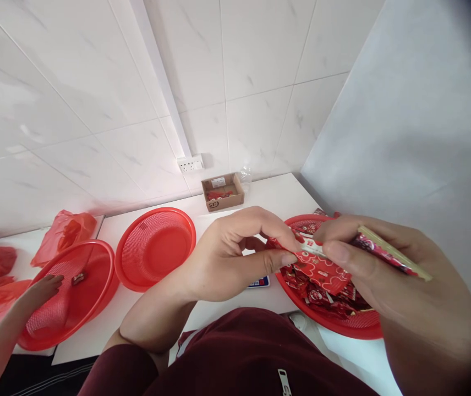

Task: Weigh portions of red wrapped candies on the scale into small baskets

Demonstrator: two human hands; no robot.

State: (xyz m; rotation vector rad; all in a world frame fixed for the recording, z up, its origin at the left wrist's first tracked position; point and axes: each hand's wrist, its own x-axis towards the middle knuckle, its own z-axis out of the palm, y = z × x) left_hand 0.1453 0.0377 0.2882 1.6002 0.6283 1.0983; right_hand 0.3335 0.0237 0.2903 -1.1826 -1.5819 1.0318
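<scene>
Above a red basket [285, 289] heaped with wrapped snacks, both my hands meet at a red patterned pouch [322, 272]. My left hand [235, 256] is closed, its thumb and index finger pinching the pouch's upper left edge. My right hand [400, 286] is closed too, thumb and finger on a small white-and-red wrapped packet [312, 246] at the pouch's top. A slim pink-and-cream stick packet [388, 253] lies along the right hand's fingers. Whether the white packet is partly inside the pouch, I cannot tell.
Left of me stands a second red basket [190, 234]. Another person's hand [48, 289] reaches into a third red basket [107, 286] holding a small packet [77, 279]. Red plastic bags [68, 228] lie farther left. A cardboard box [225, 204] sits near the wall socket [190, 163].
</scene>
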